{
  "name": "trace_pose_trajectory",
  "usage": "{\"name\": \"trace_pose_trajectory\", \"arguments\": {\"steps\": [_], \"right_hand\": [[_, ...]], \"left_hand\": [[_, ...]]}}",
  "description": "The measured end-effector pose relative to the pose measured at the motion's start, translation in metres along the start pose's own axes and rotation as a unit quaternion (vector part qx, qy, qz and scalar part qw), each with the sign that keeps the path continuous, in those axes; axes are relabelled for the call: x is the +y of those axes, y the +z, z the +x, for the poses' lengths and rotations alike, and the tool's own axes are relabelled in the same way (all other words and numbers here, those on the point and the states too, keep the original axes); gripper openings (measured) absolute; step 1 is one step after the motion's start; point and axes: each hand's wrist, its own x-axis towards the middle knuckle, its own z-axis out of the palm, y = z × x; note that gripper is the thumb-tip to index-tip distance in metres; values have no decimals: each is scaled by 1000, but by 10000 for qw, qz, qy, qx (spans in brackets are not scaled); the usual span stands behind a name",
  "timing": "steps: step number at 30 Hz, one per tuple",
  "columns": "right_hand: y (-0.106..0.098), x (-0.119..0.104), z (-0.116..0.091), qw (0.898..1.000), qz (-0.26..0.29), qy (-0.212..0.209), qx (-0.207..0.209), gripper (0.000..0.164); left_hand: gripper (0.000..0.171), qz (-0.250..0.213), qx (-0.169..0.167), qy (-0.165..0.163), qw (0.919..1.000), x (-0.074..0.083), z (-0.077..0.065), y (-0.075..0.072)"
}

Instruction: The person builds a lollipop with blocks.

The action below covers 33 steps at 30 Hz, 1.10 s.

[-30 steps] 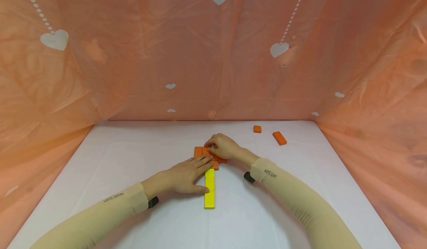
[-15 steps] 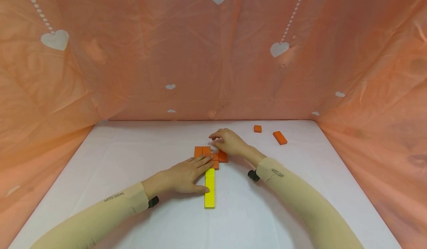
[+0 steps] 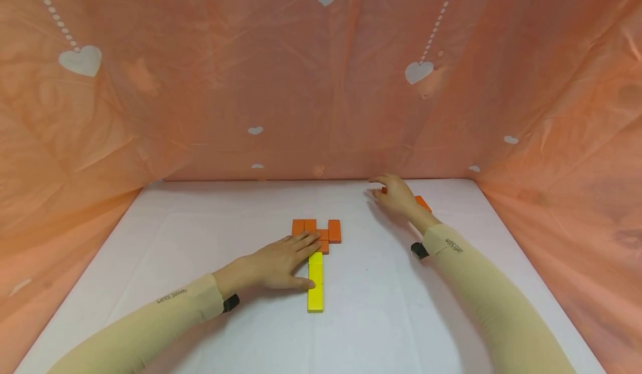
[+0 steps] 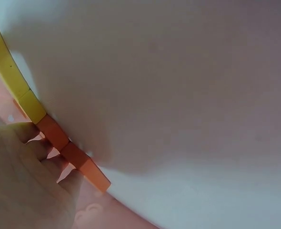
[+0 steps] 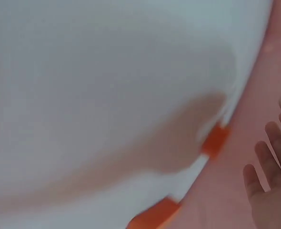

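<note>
My left hand [image 3: 281, 262] lies with straight fingers across a flat arrangement of blocks, its fingertips on the orange blocks [image 3: 322, 247] and its thumb on the yellow blocks [image 3: 315, 299]. The yellow ones form a straight column; the orange ones join its far end. In the left wrist view, fingers touch the row where yellow block [image 4: 32, 106] meets orange block [image 4: 53, 132]. An upright-lying orange block [image 3: 334, 231] sits at the right of the group. My right hand [image 3: 396, 195], fingers relaxed and holding nothing, hovers by a small orange block [image 5: 215, 140], which it partly covers in the head view.
A longer orange block [image 3: 423, 203] lies at the back right, partly behind the right hand. The white tabletop [image 3: 200, 212] ends at a peach curtain [image 3: 321, 112] with white hearts, which hangs around the back and sides.
My right hand has left the orange blocks at the centre and moved right and back to the loose small orange block. The left hand has stayed in place.
</note>
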Motion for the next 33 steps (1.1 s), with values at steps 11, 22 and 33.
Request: {"name": "trace_pose_trajectory", "arguments": {"steps": [11, 22, 33], "right_hand": [[-19, 41, 0, 9985, -535, -24, -144, 37], [-18, 47, 1, 9975, -634, 35, -321, 32], [-10, 31, -5, 9993, -274, -151, -188, 31]], "left_hand": [[94, 14, -28, 28, 10000, -1, 1, -2], [94, 41, -19, 72, 10000, -2, -1, -2], [94, -82, -50, 15, 10000, -1, -2, 0]]}}
